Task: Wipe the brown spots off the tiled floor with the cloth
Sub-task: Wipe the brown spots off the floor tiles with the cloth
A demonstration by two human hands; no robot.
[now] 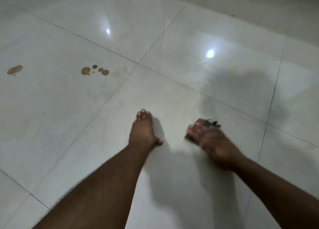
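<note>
The dark cloth (pixel 209 123) sits bunched under and in front of the right hand (pixel 212 140), low and right of centre on the white tiled floor (pixel 172 44); only a frayed dark edge pokes out past the fingertips and a sliver shows at the thumb side. The hand is motion-blurred, its fingers curled over the cloth and pressing it down on the tile. The left hand (pixel 143 130) lies flat on the same tile just to the left, fingers straight and close together, thumb splayed toward the right hand, holding nothing; a strip of bare floor separates the two hands. The brown spots are well away, up and to the left on the neighbouring tile across a grout line: a cluster of round brown spots (pixel 95 70), with a faint pale smear just right of them, and a lone oblong brown spot (pixel 14 69) near the left edge of view. Nothing lies on the floor between the cloth and the spots except the left hand and forearm. Two bright light reflections (pixel 210 53) gleam on the glossy tiles farther out, and soft shadows of the arms fall beside and beyond the right hand.
</note>
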